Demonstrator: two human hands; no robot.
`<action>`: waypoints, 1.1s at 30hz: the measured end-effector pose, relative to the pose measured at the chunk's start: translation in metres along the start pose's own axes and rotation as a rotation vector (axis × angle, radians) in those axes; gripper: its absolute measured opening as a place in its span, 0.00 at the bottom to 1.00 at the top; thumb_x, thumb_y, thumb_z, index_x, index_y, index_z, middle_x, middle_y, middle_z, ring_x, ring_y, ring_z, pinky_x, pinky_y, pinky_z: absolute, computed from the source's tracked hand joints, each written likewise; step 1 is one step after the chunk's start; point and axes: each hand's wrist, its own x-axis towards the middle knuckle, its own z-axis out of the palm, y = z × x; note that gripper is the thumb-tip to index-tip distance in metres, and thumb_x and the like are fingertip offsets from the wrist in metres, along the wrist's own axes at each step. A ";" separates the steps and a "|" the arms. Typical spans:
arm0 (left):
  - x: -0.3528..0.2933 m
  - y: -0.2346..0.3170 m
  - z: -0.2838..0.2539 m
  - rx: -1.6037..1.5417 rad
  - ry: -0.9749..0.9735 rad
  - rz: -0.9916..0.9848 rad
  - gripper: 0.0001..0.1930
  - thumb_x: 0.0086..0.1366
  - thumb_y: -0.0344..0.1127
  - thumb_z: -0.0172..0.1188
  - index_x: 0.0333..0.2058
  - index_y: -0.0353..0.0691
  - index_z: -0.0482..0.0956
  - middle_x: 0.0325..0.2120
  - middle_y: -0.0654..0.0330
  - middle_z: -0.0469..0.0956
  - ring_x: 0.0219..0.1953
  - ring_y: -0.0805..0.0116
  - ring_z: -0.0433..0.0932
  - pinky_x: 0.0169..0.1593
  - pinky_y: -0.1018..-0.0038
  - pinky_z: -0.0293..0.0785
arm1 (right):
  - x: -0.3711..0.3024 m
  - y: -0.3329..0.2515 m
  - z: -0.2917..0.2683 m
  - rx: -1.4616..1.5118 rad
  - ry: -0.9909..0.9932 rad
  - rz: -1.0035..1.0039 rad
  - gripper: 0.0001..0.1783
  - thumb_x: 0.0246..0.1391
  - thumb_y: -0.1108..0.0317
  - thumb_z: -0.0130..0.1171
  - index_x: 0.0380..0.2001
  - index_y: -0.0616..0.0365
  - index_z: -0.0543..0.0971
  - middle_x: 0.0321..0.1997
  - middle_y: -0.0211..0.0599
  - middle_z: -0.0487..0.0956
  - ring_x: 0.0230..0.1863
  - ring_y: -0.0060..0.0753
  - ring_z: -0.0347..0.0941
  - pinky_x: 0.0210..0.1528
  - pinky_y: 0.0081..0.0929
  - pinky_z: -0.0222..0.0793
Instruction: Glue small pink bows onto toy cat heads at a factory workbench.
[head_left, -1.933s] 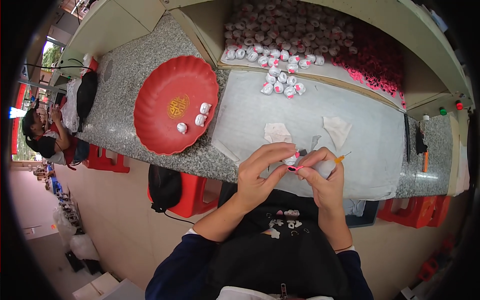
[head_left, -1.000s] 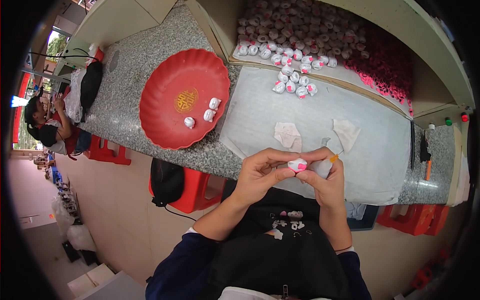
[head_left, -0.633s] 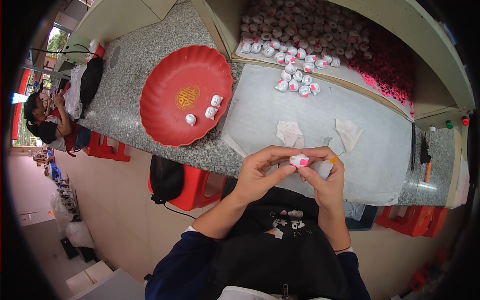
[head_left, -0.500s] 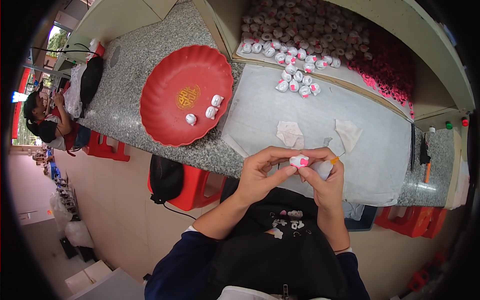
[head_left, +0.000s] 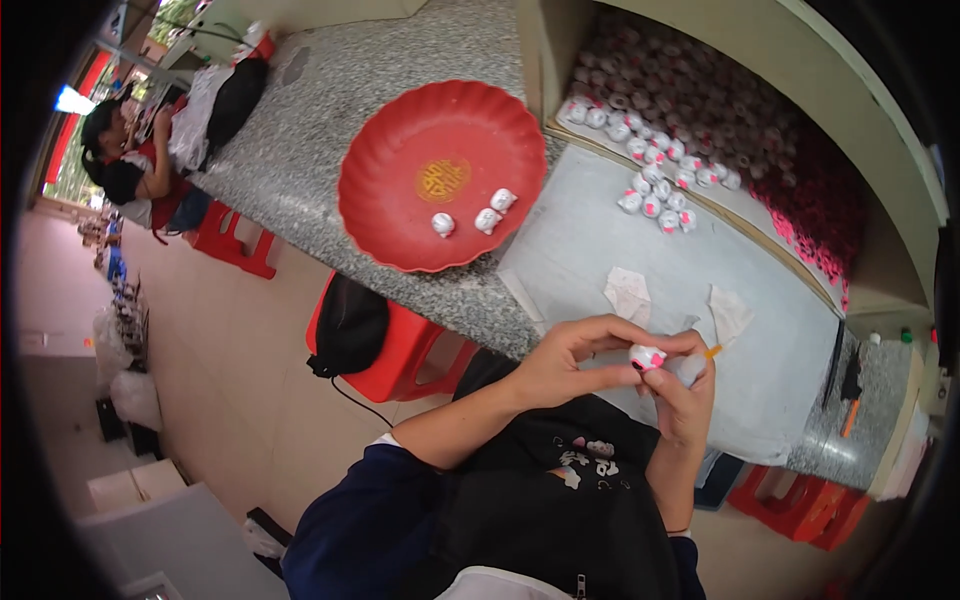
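A small white toy head (head_left: 642, 355) with pink details is held between the fingertips of both hands, above the near part of the work sheet. My left hand (head_left: 570, 362) pinches it from the left. On its other side are the fingers and thumb of my right hand (head_left: 684, 398). That same hand also keeps a small whitish squeeze bottle (head_left: 690, 369) against the palm, its orange tip (head_left: 712, 351) sticking out to the right. Beyond the hands, two pieces of white cloth (head_left: 628, 294) (head_left: 729, 314) lie on the pale sheet (head_left: 575, 225).
Left of the sheet stands a red scalloped dish (head_left: 400, 130) holding 3 white toy heads. At the back, a shelf carries many white heads (head_left: 690, 85) and pink pieces (head_left: 800, 235). A red stool (head_left: 395, 370) with a black bag is below the counter. Far left, another person (head_left: 140, 165) sits.
The view has shifted, so the counter things appear farther right. The toy head has been turned between my fingers and shows a different side. Both hands keep hold of it.
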 end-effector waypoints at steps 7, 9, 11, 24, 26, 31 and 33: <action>-0.011 0.005 -0.005 0.250 -0.067 0.192 0.11 0.48 0.25 0.56 0.34 0.35 0.73 0.34 0.56 0.72 0.39 0.67 0.70 0.42 0.75 0.65 | -0.007 0.009 -0.001 -0.195 0.016 -0.088 0.15 0.29 0.80 0.61 0.27 0.64 0.70 0.25 0.36 0.72 0.24 0.22 0.68 0.26 0.16 0.64; -0.014 0.010 -0.001 0.291 -0.013 0.147 0.11 0.48 0.25 0.56 0.34 0.35 0.73 0.34 0.56 0.73 0.39 0.67 0.70 0.42 0.75 0.65 | -0.005 0.011 0.002 -0.168 0.026 -0.047 0.15 0.29 0.80 0.61 0.27 0.64 0.70 0.25 0.37 0.72 0.25 0.22 0.68 0.27 0.16 0.64; -0.014 0.011 -0.003 0.330 0.032 0.099 0.11 0.48 0.26 0.56 0.34 0.36 0.73 0.33 0.57 0.73 0.39 0.67 0.71 0.42 0.75 0.65 | -0.004 0.010 0.004 -0.142 0.045 -0.011 0.15 0.29 0.80 0.61 0.27 0.64 0.70 0.26 0.37 0.72 0.26 0.22 0.68 0.28 0.17 0.65; 0.027 0.075 -0.074 1.220 0.424 0.352 0.08 0.46 0.26 0.56 0.29 0.37 0.74 0.30 0.56 0.71 0.32 0.65 0.70 0.35 0.76 0.66 | 0.007 0.003 -0.003 -0.153 0.042 -0.007 0.19 0.37 0.78 0.50 0.38 0.62 0.63 0.26 0.35 0.65 0.19 0.21 0.61 0.19 0.19 0.59; 0.036 0.082 -0.115 1.347 0.528 0.209 0.10 0.46 0.26 0.55 0.31 0.37 0.73 0.30 0.55 0.71 0.31 0.61 0.70 0.34 0.73 0.66 | -0.005 -0.009 -0.015 -0.161 0.093 -0.041 0.19 0.39 0.76 0.48 0.39 0.60 0.61 0.27 0.35 0.64 0.17 0.21 0.59 0.19 0.19 0.58; 0.040 0.084 -0.105 1.793 0.289 0.416 0.10 0.45 0.27 0.56 0.30 0.37 0.73 0.26 0.55 0.72 0.29 0.58 0.71 0.33 0.70 0.66 | -0.039 -0.026 -0.058 -0.095 0.268 -0.118 0.11 0.45 0.68 0.41 0.34 0.58 0.60 0.26 0.36 0.63 0.19 0.24 0.60 0.24 0.23 0.61; 0.038 0.066 -0.069 1.616 0.178 0.393 0.09 0.44 0.26 0.56 0.28 0.37 0.73 0.26 0.56 0.72 0.30 0.58 0.70 0.32 0.70 0.66 | -0.042 -0.021 -0.062 -0.104 0.284 -0.169 0.11 0.45 0.67 0.41 0.33 0.58 0.60 0.25 0.36 0.63 0.19 0.25 0.60 0.26 0.24 0.62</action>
